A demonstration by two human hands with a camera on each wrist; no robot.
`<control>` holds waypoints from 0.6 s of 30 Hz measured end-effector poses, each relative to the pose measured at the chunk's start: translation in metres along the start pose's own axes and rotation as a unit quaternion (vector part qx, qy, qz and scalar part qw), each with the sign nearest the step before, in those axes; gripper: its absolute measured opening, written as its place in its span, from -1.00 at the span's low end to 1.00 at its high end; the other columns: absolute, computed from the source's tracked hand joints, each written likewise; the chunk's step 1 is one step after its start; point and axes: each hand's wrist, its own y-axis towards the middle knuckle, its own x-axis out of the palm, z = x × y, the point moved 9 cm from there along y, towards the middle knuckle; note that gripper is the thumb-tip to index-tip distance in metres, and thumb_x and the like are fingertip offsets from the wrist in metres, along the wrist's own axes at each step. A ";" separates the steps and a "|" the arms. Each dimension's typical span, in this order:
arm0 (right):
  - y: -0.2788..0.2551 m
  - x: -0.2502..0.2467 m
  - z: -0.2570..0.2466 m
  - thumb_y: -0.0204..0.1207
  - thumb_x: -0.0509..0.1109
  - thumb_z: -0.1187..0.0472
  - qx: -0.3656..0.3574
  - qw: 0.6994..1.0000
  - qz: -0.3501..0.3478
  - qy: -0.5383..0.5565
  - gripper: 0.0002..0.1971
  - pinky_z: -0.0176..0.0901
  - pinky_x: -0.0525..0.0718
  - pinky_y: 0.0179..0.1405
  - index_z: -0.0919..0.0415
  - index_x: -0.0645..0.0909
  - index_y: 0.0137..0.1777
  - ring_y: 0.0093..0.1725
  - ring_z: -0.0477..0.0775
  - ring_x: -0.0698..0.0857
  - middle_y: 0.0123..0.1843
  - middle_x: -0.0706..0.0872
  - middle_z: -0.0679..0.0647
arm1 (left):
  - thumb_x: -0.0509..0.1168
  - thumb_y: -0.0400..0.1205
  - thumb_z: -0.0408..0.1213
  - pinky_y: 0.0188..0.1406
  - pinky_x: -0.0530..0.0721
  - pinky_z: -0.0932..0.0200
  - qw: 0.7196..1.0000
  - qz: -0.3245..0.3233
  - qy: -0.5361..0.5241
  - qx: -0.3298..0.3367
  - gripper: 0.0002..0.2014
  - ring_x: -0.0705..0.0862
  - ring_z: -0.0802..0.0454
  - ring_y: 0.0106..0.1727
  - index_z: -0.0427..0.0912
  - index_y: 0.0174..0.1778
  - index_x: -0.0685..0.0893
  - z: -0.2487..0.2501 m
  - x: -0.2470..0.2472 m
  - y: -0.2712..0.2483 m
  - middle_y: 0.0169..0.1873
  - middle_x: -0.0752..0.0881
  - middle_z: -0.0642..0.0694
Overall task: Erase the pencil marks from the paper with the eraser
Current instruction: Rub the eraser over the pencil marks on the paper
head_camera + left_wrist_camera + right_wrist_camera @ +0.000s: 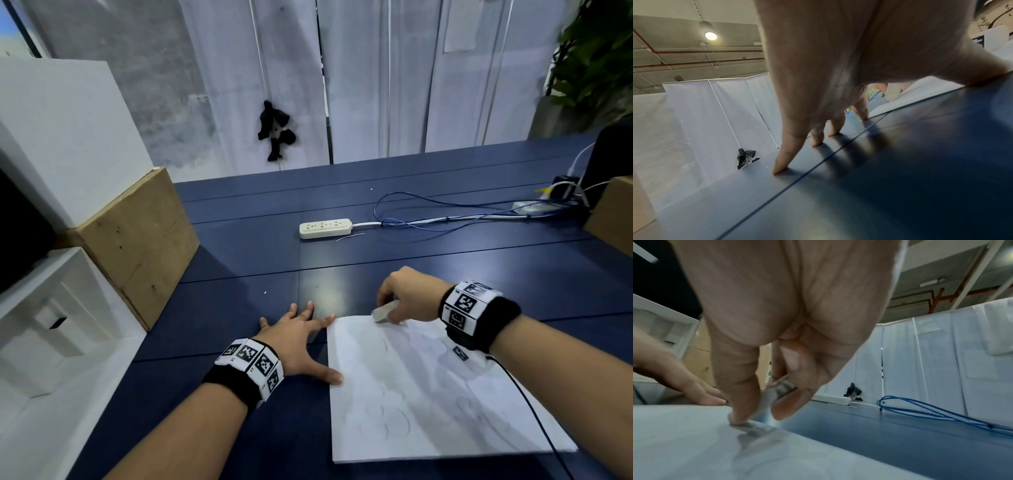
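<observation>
- A brown cardboard box (137,236) is seen at the far left, against the dark blue table (239,260).
- The left hand (298,339) is spread flat on the table, fingers straight and splayed, nothing held; its thumb is laid at the left edge of the white sheet of paper (428,394).
- Faint pencil loops (390,421) are visible across the paper.
- A cream power strip (325,228) is set well beyond the paper, with blue cables (445,219) trailing to its right.
- The small grey-white eraser (383,312) is pinched in the curled fingers of the right hand (407,294) and pressed on the paper's far edge.
</observation>
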 end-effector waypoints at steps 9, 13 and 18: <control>-0.017 0.017 -0.008 0.28 0.45 -0.21 -0.025 0.998 -0.061 0.003 -0.66 -0.11 0.71 -0.27 0.01 0.77 -0.13 -0.28 -0.01 0.70 -0.30 0.77 -0.08 | 0.42 0.16 0.58 0.51 -0.19 -0.68 1.000 -0.003 0.002 -0.001 0.21 -0.31 -0.06 0.74 0.47 0.68 -0.07 0.000 0.000 0.000 0.75 -0.24 0.10; -0.001 0.004 0.004 0.42 0.48 0.09 -0.002 0.999 0.011 -0.038 -0.87 -0.20 0.56 -0.29 0.07 0.80 -0.08 -0.22 0.00 0.65 -0.25 0.75 -0.07 | 0.41 0.16 0.59 0.51 -0.20 -0.68 1.000 -0.001 0.000 -0.002 0.20 -0.31 -0.05 0.74 0.49 0.68 -0.07 -0.001 0.001 0.000 0.75 -0.24 0.11; -0.025 0.023 -0.006 0.29 0.41 -0.27 -0.037 0.996 -0.079 0.010 -0.65 -0.09 0.70 -0.28 -0.02 0.77 -0.15 -0.31 -0.03 0.67 -0.30 0.77 0.02 | 0.42 0.18 0.58 0.51 -0.21 -0.68 1.000 -0.005 0.000 -0.002 0.20 -0.31 -0.06 0.74 0.47 0.68 -0.07 -0.001 0.001 -0.001 0.74 -0.25 0.11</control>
